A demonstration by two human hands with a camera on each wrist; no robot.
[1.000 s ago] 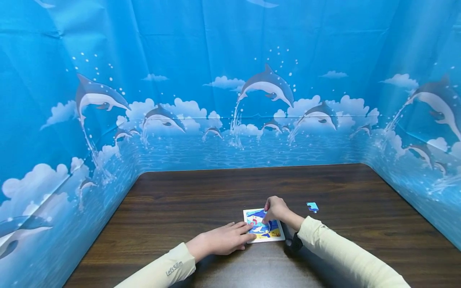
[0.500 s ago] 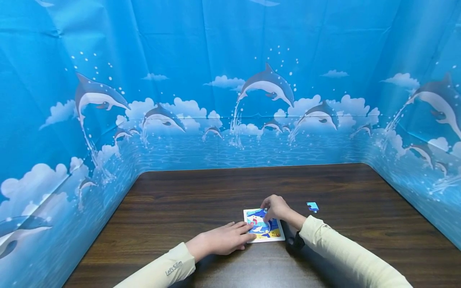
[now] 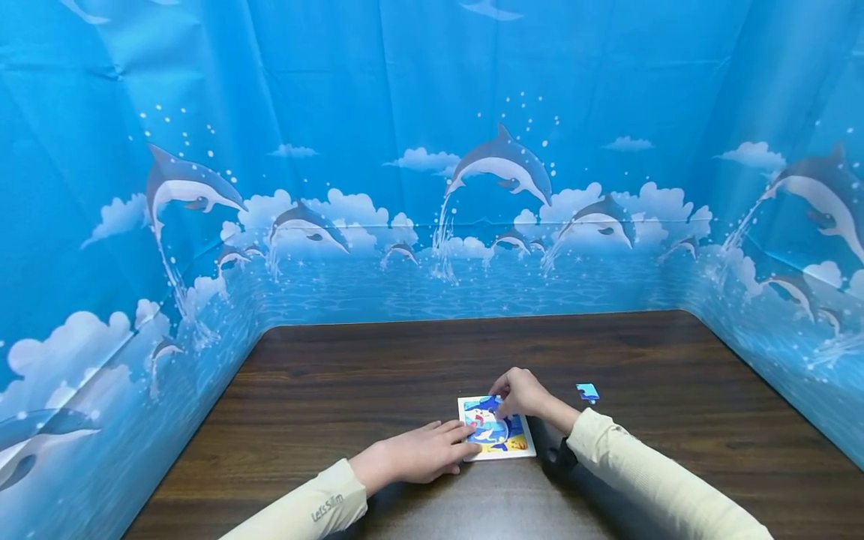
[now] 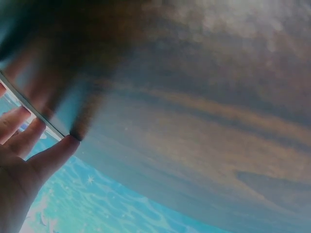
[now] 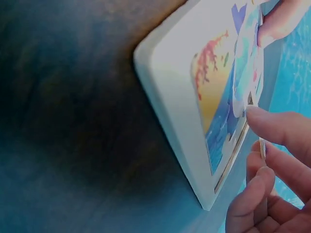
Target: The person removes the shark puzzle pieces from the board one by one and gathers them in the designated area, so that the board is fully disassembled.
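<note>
A small jigsaw board with a white frame and a sea picture lies on the table in the head view. My left hand rests its outstretched fingers on the board's left side. Over the upper right part of the picture, my right hand pinches a thin puzzle piece, seen edge-on in the right wrist view. Its thumb touches the picture beside an open gap along the frame. The piece's printed face is hidden by the fingers. In the left wrist view the left fingers lie along the board's edge.
A loose light-blue puzzle piece lies on the dark wooden table, right of the board. A blue dolphin-print sheet stands around the back and sides. A dark object sits beneath the right wrist.
The right hand shifted slightly toward the back left over the board, then stayed nearly in place. My left hand keeps its place on the board. The head view has tilted a little.
</note>
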